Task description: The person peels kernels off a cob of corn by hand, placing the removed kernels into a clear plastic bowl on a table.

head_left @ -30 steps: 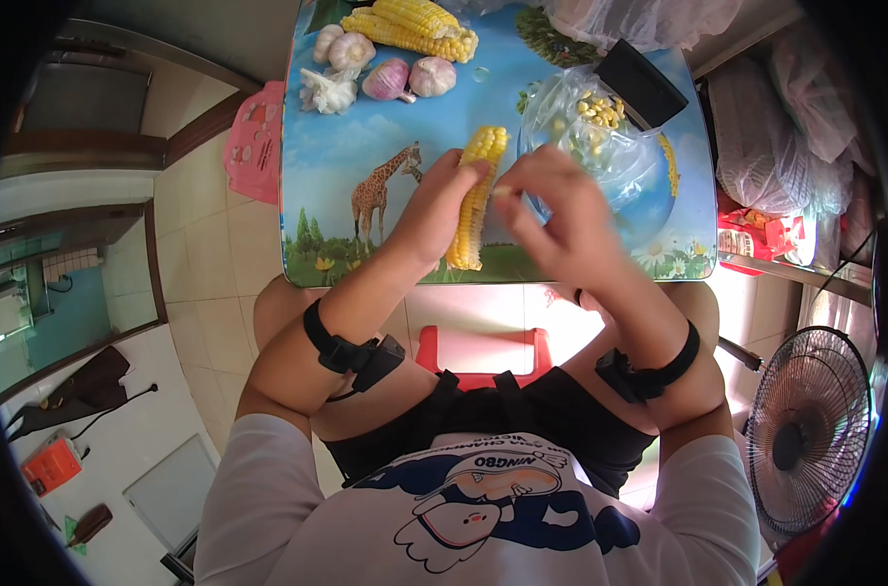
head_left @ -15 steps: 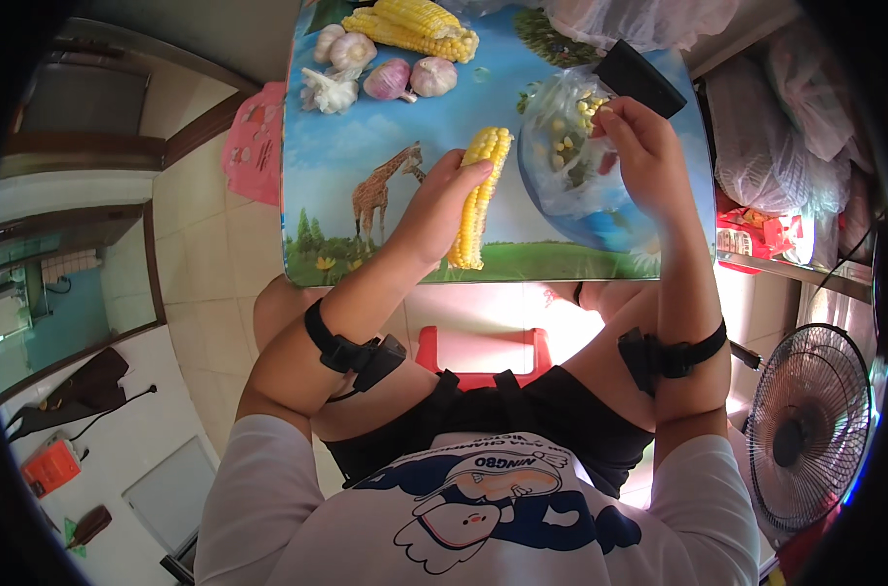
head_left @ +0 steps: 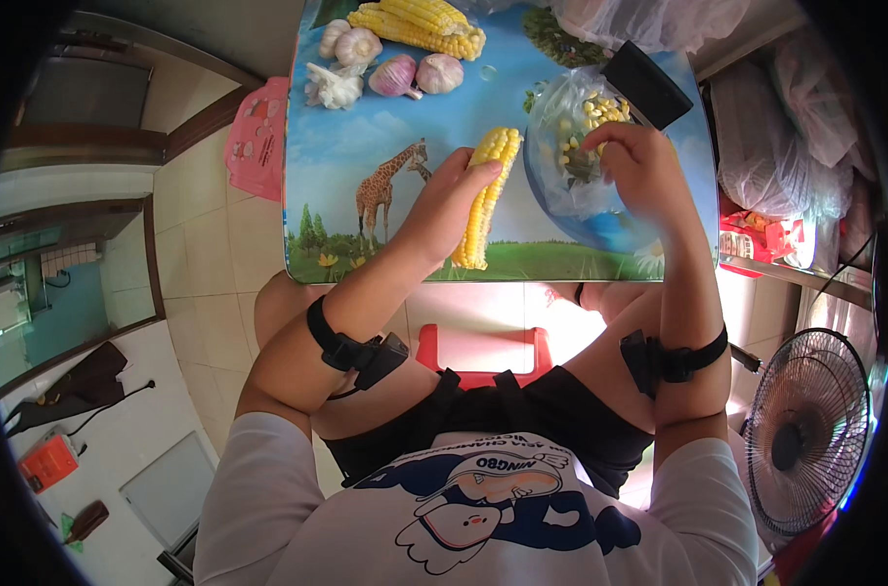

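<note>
My left hand (head_left: 447, 200) is closed around a yellow corn cob (head_left: 486, 197), which it holds lengthwise over the table's front half. My right hand (head_left: 639, 173) is over a clear plastic bag (head_left: 568, 195) lying in a round blue bowl (head_left: 545, 186). Its fingers are partly curled and apart, with nothing visible between them, beside loose yellow corn kernels (head_left: 608, 110) in the bag. A black rectangular object (head_left: 646, 83) lies just behind the bowl, at the right.
The picture-printed table (head_left: 332, 176) also bears more corn cobs (head_left: 415, 29) and several garlic bulbs (head_left: 439, 73) at the back left. Filled plastic bags (head_left: 757, 146) line the right side, above a fan (head_left: 801, 430). A red stool (head_left: 483, 369) stands below.
My right hand moved right from beside the cob to the bag, then slightly down, its fingers loosening. My left hand keeps the cob in about the same place.
</note>
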### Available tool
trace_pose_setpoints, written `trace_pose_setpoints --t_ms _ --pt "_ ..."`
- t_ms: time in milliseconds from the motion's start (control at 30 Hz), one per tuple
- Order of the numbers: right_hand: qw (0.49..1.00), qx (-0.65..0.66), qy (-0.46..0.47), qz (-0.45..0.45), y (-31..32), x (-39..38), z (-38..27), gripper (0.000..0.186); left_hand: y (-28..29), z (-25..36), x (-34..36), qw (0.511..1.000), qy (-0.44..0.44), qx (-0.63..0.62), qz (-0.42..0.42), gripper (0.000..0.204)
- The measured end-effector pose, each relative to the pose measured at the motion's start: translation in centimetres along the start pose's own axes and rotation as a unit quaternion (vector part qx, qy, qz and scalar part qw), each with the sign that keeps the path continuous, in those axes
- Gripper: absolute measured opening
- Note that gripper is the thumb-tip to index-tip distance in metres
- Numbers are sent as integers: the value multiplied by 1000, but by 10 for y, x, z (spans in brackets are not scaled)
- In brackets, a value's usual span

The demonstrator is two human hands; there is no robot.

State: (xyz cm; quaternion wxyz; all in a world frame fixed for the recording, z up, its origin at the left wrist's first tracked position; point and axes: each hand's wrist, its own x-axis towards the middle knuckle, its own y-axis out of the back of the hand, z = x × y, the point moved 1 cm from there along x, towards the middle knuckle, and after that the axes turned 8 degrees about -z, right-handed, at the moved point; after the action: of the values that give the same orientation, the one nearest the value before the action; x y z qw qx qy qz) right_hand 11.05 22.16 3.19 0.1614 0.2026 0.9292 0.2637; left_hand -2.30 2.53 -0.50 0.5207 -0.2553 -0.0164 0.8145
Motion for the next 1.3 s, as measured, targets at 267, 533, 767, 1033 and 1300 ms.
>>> trace_pose_setpoints --t_ms 267,533,767,1033,1300 --pt "986 -158 -16 53 -1 -1 6 18 -1 1 0 1000 4 6 0 34" --pt "987 -158 -33 -8 -6 0 2 12 0 -1 1 1000 -2 10 -3 34" --pt "983 -179 -11 21 -10 0 1 14 0 -1 1 1000 -15 12 -2 34" --pt "954 -155 199 164 -24 -17 -39 21 -2 1 0 1000 -2 12 9 34" --pt "988 -64 104 -100 -70 -25 -44 36 -3 -2 -1 996 -65 57 -24 37"
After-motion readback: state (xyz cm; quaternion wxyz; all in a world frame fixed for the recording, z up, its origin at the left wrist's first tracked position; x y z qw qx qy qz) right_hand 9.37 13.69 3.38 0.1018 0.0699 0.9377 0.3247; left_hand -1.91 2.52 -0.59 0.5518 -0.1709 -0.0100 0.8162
